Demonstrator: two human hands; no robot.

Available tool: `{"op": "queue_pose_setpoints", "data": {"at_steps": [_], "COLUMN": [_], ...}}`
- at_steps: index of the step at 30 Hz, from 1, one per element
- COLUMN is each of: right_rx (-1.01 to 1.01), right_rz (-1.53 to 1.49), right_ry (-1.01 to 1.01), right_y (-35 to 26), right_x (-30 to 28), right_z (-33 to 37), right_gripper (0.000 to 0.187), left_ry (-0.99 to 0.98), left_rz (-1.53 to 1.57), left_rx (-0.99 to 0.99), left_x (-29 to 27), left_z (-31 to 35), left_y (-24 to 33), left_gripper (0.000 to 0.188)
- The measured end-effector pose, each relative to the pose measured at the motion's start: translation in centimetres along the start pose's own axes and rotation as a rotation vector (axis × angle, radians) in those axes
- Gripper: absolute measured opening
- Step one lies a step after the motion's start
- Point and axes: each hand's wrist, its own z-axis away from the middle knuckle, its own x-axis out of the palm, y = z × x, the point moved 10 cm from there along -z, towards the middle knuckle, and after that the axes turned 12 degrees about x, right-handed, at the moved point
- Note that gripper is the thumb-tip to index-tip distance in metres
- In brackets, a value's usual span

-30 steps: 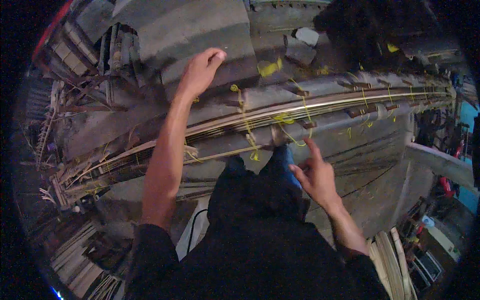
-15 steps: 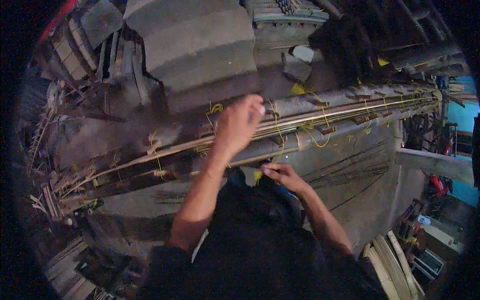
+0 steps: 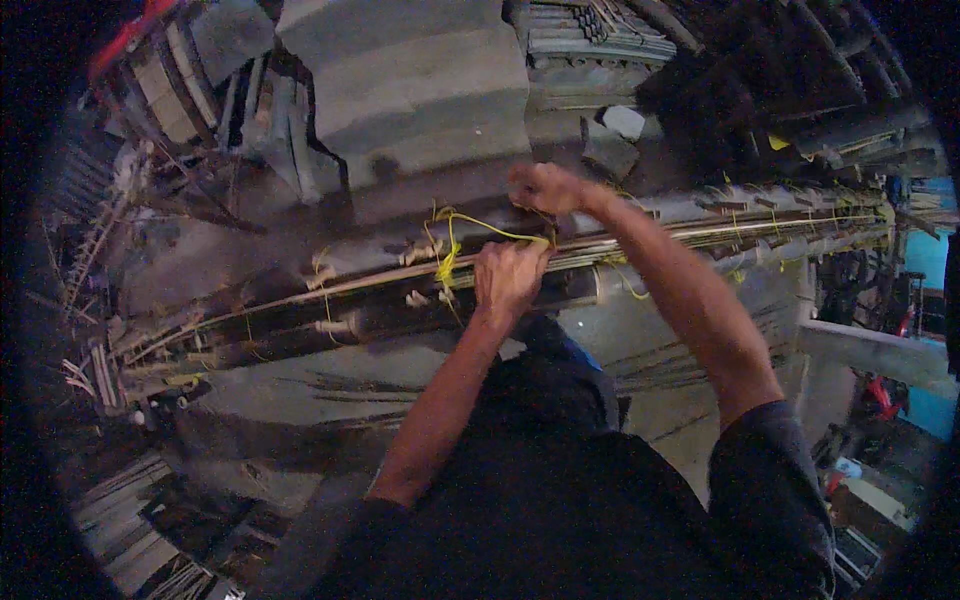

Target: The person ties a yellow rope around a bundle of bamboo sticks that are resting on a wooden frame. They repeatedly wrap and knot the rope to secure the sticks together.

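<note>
My left hand [image 3: 512,275] is closed at the bundle of long thin strips [image 3: 690,234], pinching a yellow cord [image 3: 495,231] by its fingertips. From there the cord arches left to a loose yellow tangle [image 3: 447,262] hanging over the strips. Beyond the bundle, my right hand [image 3: 548,188] is curled into a fist over the far pipe [image 3: 680,200]. What that fist grips, if anything, is hidden; a bit of yellow shows just under it. The strips lie lengthwise between the far pipe and a near pipe [image 3: 570,288], with short wooden pegs [image 3: 425,250] and yellow ties spaced along them.
A grey slab-like surface [image 3: 400,80] lies beyond the pipes, with a pale block [image 3: 624,122] to its right. Stacked grey lengths [image 3: 590,40] stand at the back. Planks [image 3: 120,510] lie at lower left, and a beam [image 3: 870,343] crosses at the right.
My right hand has swung up from near my body to the far pipe. My left hand has come down and right onto the strips, and the yellow cord now stretches to it.
</note>
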Motion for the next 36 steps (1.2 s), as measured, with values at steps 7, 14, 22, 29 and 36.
{"op": "queue_pose_setpoints", "data": {"at_steps": [7,14,22,29,36], "right_rx": [-0.021,-0.184,0.358,0.450,0.632], "right_rz": [-0.658,-0.308,-0.285,-1.058,-0.015], "right_ry": [-0.385,-0.089,0.536,0.733,0.626], "right_y": [-0.1,0.8,10.4,16.0,12.7], "right_x": [14.5,17.1,5.6,14.4,7.7], "right_z": [14.9,13.1,21.2,27.7,21.5], "right_gripper": [0.021,0.024,0.023,0.037,0.031], "left_ry": [0.030,0.032,-0.416,-0.142,-0.022], "left_rz": [-0.012,0.664,0.686,0.718,0.868], "left_rx": [-0.015,-0.247,-0.497,-0.156,-0.243], "left_x": [-0.5,-0.9,4.4,-11.1,-16.4], "left_z": [-0.4,-9.4,-8.1,-1.2,3.2], "left_y": [0.8,-1.8,-12.7,-15.7,-17.0], "left_gripper": [0.016,0.033,0.036,0.031,0.026]}}
